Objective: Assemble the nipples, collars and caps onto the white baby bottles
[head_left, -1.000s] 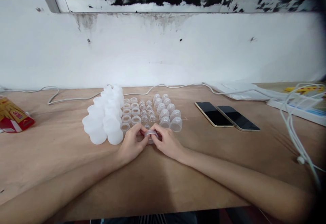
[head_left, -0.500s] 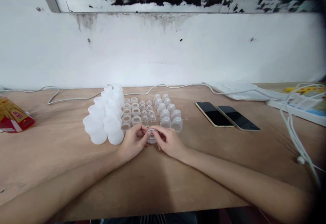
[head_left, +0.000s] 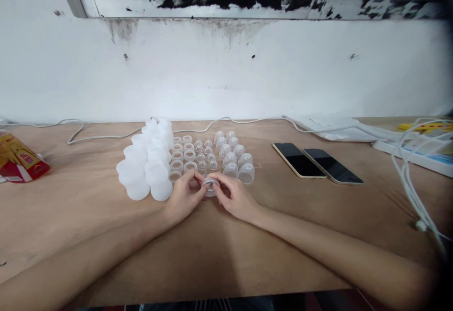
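Observation:
Both my hands meet over a small clear plastic cap piece [head_left: 210,186] just above the wooden table [head_left: 219,249]. My left hand [head_left: 184,196] pinches its left side and my right hand [head_left: 234,197] pinches its right side. Right behind them stand rows of parts: white frosted cups [head_left: 146,164] on the left, clear rings [head_left: 183,154] and small clear inserts [head_left: 205,154] in the middle, clear domed caps [head_left: 234,159] on the right.
Two dark phones [head_left: 316,162] lie flat to the right. White cables [head_left: 410,179] trail over the right side and along the back wall. Papers and a flat box [head_left: 414,148] sit at the far right. A red and yellow packet [head_left: 17,162] lies at the left edge.
The hands have shifted slightly away from me, closer to the rows, and the fingers have turned the clear piece between them. Everything else on the table stays put.

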{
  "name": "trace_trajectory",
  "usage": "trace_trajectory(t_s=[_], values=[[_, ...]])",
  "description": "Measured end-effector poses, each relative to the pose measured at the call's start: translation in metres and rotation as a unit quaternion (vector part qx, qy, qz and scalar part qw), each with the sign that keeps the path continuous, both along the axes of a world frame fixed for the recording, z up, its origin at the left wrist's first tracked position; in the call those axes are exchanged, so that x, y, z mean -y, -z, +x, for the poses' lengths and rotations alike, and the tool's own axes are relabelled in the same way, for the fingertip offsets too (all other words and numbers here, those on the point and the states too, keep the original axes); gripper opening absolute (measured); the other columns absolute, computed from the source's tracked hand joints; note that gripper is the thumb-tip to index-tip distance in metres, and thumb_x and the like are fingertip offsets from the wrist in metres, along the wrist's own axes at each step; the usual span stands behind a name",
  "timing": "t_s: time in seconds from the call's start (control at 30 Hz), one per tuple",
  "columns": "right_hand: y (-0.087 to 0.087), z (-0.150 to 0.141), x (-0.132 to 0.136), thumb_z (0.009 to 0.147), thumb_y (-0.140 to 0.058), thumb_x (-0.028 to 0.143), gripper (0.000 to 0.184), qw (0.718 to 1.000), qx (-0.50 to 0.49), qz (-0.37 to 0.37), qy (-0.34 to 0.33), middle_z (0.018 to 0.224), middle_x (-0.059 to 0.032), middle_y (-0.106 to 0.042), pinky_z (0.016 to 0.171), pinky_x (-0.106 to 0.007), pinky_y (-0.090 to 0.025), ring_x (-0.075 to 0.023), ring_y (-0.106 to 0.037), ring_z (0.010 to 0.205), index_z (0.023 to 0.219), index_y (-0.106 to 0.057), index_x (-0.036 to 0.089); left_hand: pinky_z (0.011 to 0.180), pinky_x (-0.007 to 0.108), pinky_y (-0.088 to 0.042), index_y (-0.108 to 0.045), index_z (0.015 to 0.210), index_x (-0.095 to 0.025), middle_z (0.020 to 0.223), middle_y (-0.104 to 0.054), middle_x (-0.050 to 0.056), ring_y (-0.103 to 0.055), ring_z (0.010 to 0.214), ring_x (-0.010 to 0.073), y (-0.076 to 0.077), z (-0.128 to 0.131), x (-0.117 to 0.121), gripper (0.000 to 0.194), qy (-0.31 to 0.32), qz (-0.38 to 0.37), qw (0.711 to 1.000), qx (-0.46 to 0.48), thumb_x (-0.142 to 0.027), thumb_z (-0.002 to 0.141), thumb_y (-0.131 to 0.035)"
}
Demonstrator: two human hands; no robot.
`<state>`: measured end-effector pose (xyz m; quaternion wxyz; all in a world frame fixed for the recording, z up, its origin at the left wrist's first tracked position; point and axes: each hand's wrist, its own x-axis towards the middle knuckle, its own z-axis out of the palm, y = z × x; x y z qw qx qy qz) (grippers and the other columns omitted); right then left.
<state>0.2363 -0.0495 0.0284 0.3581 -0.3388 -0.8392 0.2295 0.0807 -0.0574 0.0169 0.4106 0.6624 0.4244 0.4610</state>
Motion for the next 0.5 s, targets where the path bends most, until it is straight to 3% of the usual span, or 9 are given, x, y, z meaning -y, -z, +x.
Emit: trace_trajectory(t_s=[0.13,0.3,0.5], values=[[0.0002,-0.0014,0.0010,0.078,-0.036,0.009,0.022,1.000,-0.005,0.007,-0.003,0.082,-0.0016,-0.058,0.064,-0.021,-0.039,-0.0098,-0.051,0.070,0.091,-0.052,0.017,0.055,0.022,-0.046,-0.041,0.069,-0.017,0.065,-0.051,-0.002,-0.055,0.062,0.0111,0.0006,0.0010,0.0001,0.018,-0.004,0.015,1.000,-0.027,-0.029,0.070,-0.055],[-0.0001,-0.0010,0.0043,0.077,-0.040,0.013,0.021,0.999,0.011,0.035,-0.001,0.084,-0.0029,-0.057,0.065,-0.023,-0.040,-0.0109,-0.051,0.070,0.095,-0.048,0.016,0.053,0.023,-0.047,-0.040,0.072,-0.017,0.066,-0.051,-0.003,-0.054,0.058,0.0100,0.0057,-0.0001,-0.0001,0.015,0.004,-0.005,1.000,0.005,-0.026,0.072,-0.052],[0.0034,0.0006,0.0042,0.071,-0.043,0.009,0.027,0.999,0.017,0.044,0.022,0.081,-0.0026,-0.057,0.066,-0.023,-0.040,-0.0118,-0.051,0.071,0.096,-0.048,0.017,0.059,0.022,-0.046,-0.041,0.072,-0.017,0.073,-0.052,-0.001,-0.054,0.068,0.0111,0.0031,-0.0022,0.0015,0.012,0.002,0.051,0.997,-0.056,-0.015,0.067,-0.052]])
